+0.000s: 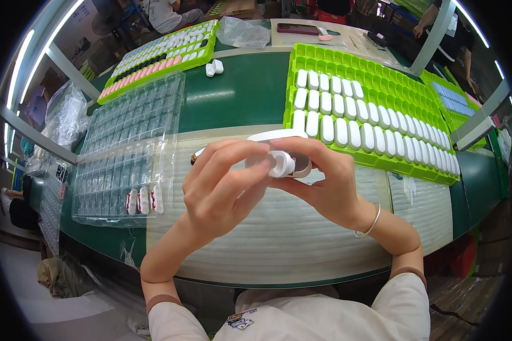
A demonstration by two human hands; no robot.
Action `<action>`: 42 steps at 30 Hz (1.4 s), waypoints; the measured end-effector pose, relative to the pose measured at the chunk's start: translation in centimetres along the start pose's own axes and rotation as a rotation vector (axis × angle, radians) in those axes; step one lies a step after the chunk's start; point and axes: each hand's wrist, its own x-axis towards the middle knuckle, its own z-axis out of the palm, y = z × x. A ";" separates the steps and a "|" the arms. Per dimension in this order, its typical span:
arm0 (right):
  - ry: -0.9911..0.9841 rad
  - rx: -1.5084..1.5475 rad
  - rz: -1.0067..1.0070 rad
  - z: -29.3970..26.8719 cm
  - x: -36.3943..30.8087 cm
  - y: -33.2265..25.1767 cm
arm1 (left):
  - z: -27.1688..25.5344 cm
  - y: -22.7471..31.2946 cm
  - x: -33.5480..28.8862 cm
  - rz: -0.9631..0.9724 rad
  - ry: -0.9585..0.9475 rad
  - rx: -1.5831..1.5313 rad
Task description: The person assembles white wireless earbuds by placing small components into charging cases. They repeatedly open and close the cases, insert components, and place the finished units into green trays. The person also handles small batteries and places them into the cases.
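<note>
In front of my chest, above the pale ribbed mat (301, 244), my hands meet around a small white case with its lid (276, 134) raised; it looks like an earbud case. My right hand (338, 176) grips the case from the side, thumb below and fingers above. Between the fingertips of my left hand (216, 190) is a small white rounded piece (280, 163), probably an earbud, held at the case's opening. My fingers hide part of both. Something small and colourful (195, 156) shows just behind my left hand.
A bright green tray (375, 62) with rows of white cases lies at right. On the left, a transparent plastic tray (116, 142) holds three white-and-red pieces (144, 200). Farther back are another filled green tray (211, 42), an open white case (214, 68) and a phone (297, 29).
</note>
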 end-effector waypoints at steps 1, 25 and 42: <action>0.018 -0.013 -0.049 0.0 0.1 -0.2 | 0.0 0.1 -0.1 0.041 0.019 0.021; -0.562 0.410 0.227 -1.9 0.8 0.9 | 0.6 -0.9 -0.5 0.237 -0.158 -0.323; -0.681 0.519 0.433 -2.9 -0.1 0.3 | 2.0 0.3 -2.4 0.165 -0.051 -0.390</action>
